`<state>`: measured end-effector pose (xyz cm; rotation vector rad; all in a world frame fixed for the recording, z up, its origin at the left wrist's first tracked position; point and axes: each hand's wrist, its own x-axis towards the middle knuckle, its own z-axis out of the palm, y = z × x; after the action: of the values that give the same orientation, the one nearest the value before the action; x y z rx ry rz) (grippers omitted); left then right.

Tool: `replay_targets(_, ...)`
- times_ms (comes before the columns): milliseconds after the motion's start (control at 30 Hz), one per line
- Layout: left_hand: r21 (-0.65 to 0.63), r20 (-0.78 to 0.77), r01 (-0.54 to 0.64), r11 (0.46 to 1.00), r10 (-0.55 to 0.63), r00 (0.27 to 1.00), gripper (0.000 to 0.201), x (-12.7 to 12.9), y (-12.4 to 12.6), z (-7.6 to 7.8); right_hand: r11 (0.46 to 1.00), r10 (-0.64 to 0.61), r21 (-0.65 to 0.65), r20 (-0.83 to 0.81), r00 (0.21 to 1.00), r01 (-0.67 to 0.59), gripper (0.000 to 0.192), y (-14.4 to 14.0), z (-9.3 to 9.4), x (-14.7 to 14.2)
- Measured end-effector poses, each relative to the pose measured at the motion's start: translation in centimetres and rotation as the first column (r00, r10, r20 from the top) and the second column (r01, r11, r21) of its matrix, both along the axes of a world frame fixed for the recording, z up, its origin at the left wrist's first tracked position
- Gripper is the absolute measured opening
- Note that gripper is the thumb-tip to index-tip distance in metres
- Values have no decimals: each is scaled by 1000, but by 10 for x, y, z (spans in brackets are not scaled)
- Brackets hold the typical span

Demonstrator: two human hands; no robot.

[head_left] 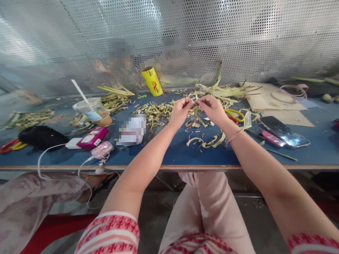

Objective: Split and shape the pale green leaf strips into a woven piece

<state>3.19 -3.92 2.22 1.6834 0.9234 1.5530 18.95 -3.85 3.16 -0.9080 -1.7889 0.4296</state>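
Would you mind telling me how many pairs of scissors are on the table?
2: yellow-handled scissors beside the right hand, and a red-and-yellow pair at the far left. Scraps may hide others.

A blue desk [172, 155] is seen, strewn with pale green-yellow leaf strips [209, 143]. A yellow roll [152, 81] with red markings, a magenta case [92, 137], yellow-handled scissors [235, 114] and red-and-white patterned sleeves [111, 231] are shown.

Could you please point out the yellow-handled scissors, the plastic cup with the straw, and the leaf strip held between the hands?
yellow-handled scissors [235, 114], head view, handle loop.
plastic cup [91, 109], head view, side wall.
leaf strip [197, 110], head view, below the fingertips.
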Motion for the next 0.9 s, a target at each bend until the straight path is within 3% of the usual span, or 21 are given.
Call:
replay_targets(167,69,-95,19,997,-12,995,18,-4,-5,6,992,-25,126,80,996,15,22,-7,6,8)
replay_targets(333,67,-147,18,998,-8,989,8,-1,-9,8,952,-21,299,264,964,-61,24,-7,10,14)
replay_targets(567,70,-286,-51,996,69,956,8,-2,-12,10,954,-59,293,410,910,-70,21,2,7,17)
replay_targets(767,185,-460,-90,979,167,872,12,-5,-4,6,939,-163,334,634,756,-78,26,1,5,17)
replay_targets(900,197,-524,-123,973,211,825,12,-6,2,3,943,-179,325,666,724,-66,21,3,1,15)
